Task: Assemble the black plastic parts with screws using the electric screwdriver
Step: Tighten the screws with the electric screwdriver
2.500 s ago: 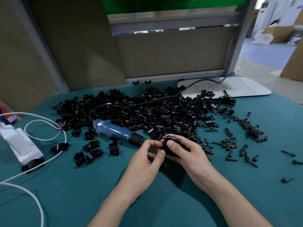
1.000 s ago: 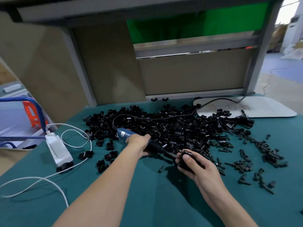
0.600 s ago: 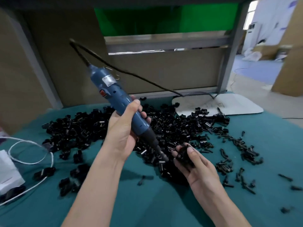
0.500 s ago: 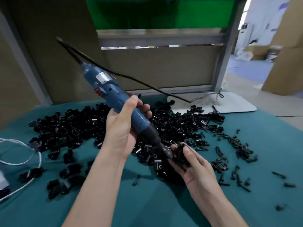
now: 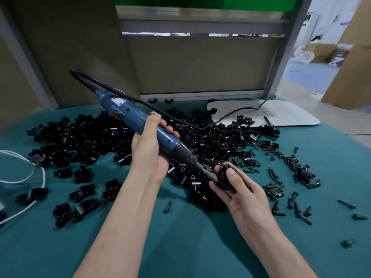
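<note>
Gripping the blue electric screwdriver point(image 5: 140, 123) slantwise, the left hand point(image 5: 149, 153) sets its tip against the black plastic part point(image 5: 224, 177) pinched by the right hand point(image 5: 244, 194) above the teal table point(image 5: 180, 247).

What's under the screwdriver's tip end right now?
Below the screwdriver lies the pile of black parts on the teal cloth. Its bit meets the part that the right hand pinches; the screw there is hidden. The left hand grips the tool.

Middle: a heap of black plastic parts point(image 5: 216, 141) is spread on the teal cloth-covered table point(image 5: 180, 249).
Right of heap: small black screws point(image 5: 289, 163) are scattered.
Behind heap: a white flat board point(image 5: 291, 116) is laid.
Left edge: a white cable point(image 5: 43, 175) is looped.
</note>
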Demonstrator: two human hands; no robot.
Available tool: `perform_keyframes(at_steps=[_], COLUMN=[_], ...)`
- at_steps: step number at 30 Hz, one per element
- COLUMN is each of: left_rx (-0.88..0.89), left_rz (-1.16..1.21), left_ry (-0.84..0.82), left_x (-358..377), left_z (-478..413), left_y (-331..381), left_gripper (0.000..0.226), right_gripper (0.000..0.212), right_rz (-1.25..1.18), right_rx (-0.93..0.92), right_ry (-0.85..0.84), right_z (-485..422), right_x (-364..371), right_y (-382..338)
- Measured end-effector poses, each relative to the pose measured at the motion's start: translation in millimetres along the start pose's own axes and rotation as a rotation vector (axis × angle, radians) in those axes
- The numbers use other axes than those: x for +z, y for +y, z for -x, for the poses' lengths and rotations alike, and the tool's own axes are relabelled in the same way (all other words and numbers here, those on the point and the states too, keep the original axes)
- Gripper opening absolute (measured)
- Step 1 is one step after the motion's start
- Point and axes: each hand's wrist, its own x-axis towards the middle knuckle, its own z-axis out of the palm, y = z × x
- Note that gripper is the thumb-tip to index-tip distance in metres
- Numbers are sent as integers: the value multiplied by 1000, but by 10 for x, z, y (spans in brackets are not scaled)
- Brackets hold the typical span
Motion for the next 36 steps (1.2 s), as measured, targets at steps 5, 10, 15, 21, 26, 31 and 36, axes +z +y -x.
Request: perform_keyframes(at_steps=[5,10,15,21,26,31,36], left_rx=[-38,-43,-57,-65,-58,-53,-86], left_rz=[10,24,32,35,16,10,28], left_ry=[32,13,9,20,12,11,40], left_x=[-14,-18,-17,-14,-4,6,12], left_z=[-2,-3,-6,-2,13,31,41], left_y=[-33,-43,-47,-59,-59,-57,-63], left_gripper=[24,34,40,29,25,20,20], right_gripper=[34,34,33,29,21,22,27], right_rz=[7,5,0,-5,26,56,115], right_rx=[-10,-16,-15,-16,-24,-60,-124], right_ry=[20,22,19,12,13,15,-2], right_z=[9,13,15,18,18,10,7], right_x=[11,10,1,3,-5,-15,-40], right_y=[-4,-5,-15,-19,-11,2,8])
